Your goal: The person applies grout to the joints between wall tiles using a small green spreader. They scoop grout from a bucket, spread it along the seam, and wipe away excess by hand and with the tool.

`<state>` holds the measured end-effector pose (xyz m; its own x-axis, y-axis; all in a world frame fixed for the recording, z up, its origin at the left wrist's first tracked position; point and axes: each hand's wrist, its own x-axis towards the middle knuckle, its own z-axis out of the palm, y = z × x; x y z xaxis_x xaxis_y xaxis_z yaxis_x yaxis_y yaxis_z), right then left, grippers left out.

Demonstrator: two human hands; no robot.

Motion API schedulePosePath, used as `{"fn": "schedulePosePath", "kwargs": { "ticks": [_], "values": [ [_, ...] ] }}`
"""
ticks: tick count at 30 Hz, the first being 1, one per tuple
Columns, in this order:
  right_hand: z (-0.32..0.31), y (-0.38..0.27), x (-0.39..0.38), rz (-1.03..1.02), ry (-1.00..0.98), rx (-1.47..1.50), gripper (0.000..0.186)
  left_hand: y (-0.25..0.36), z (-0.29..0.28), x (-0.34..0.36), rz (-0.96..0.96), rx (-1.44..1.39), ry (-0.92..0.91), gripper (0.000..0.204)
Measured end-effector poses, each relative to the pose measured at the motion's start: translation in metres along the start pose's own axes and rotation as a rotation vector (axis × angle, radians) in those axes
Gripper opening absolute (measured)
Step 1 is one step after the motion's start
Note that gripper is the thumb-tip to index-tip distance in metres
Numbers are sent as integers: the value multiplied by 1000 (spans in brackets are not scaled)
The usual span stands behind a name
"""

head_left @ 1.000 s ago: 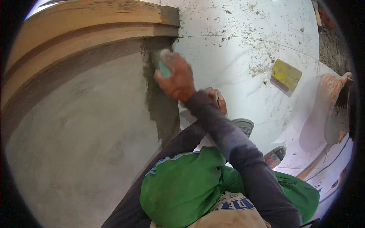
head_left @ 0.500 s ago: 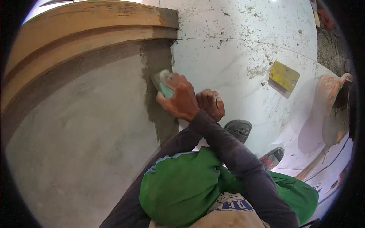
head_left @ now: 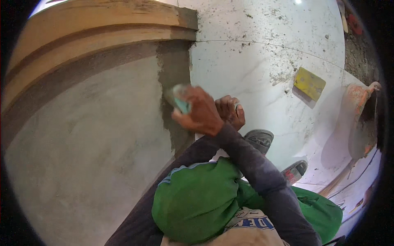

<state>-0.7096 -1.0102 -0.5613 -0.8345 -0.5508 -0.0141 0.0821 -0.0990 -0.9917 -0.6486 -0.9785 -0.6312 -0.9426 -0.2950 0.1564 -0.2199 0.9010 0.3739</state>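
My forearms cross, the right over the left. My right hand [head_left: 199,110] is closed round a small teal block-like tool [head_left: 182,105], blurred by motion; its greyish far end lies over the dark wet plaster strip [head_left: 172,65]. Beyond that strip spreads a lighter grey plastered surface [head_left: 90,135]. Just right of the right wrist, my left hand [head_left: 230,112] is curled into a fist over the white tiled floor. A bit of something pale grey shows between its finger and thumb, too little to name.
A tan stepped moulding [head_left: 102,24] curves along the far left. On the tiles [head_left: 230,61] lie scattered crumbs of mortar and a yellow rectangular block [head_left: 309,84]. An orange mortar-smeared bucket [head_left: 361,119] lies tipped at the right, near straw-like bristles [head_left: 334,182]. My sandals [head_left: 259,139] are below my hands.
My right hand and the teal tool have come slightly nearer to me along the wet strip. My left hand stays closed in about the same place. The view has shifted slightly.
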Motion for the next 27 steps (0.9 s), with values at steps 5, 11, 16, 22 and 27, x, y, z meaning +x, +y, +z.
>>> {"fn": "schedulePosePath", "kwargs": {
  "ticks": [5,11,16,22,27],
  "values": [
    [-18,7,38,-5,54,-125,44,4,1,-5,-134,-59,-223,30],
    [-9,-3,-28,-24,-75,-77,42,0,-5,-7,-102,20,-115,31],
    [-76,-40,-22,155,-175,38,40,9,8,1,-59,11,-65,29],
    [-225,-125,3,50,-218,-143,46,-18,15,-24,-31,66,-58,28],
    [-396,-243,-10,49,-338,-696,43,2,2,-16,-77,141,-56,24]
  ]
}}
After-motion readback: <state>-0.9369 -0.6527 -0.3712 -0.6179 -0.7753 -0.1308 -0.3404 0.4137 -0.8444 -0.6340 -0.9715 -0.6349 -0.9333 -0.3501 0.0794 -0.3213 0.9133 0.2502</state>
